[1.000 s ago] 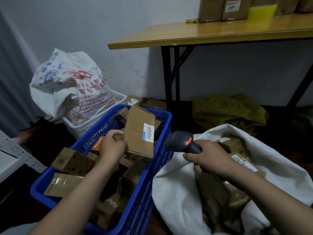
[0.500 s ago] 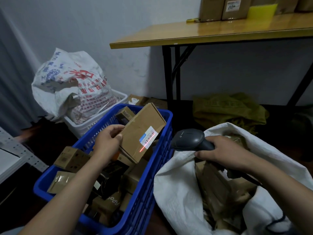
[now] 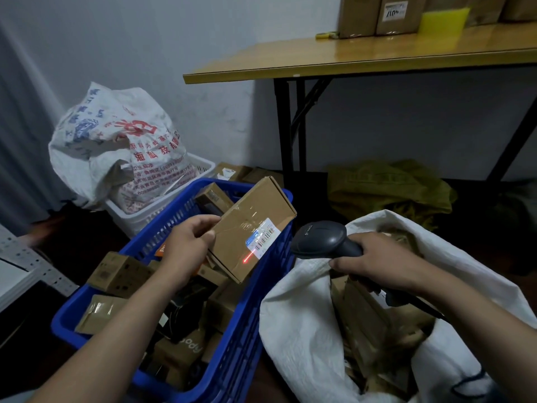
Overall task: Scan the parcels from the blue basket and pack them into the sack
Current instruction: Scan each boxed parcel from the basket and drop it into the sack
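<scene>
At the far left a printed woven bag [image 3: 116,146] slumps in a white basket [image 3: 136,216]. Nearer me is the blue basket [image 3: 232,359], a slotted hard-plastic crate with small brown cartons lying loose in it.

My left hand [image 3: 189,245] holds a flat cardboard parcel [image 3: 247,216] above the basket's right side. The thumb lies on the taped top face and the fingers curl behind its left end, pinching it. The parcel's long axis slants from near-left up to far-right, face tipped toward me, with glossy tape over matte board. The barcode label [image 3: 263,235] sits by its right edge.

This is what I'm watching: the red laser line [image 3: 248,257] falls at the label's near end, mostly on bare cardboard, so I judge the beam needs to go a touch farther up to cross the bars.

Just right of the parcel is the dark handheld scanner [image 3: 322,238], its rounded head aimed left. My right hand [image 3: 377,263] is wrapped round its grip, fingers curled tight. Whether they also catch the cloth below, I cannot tell.

Under that hand gapes the white woven sack [image 3: 296,315], soft and crumpled, with brown parcels already inside. It lies right of the held parcel.
</scene>
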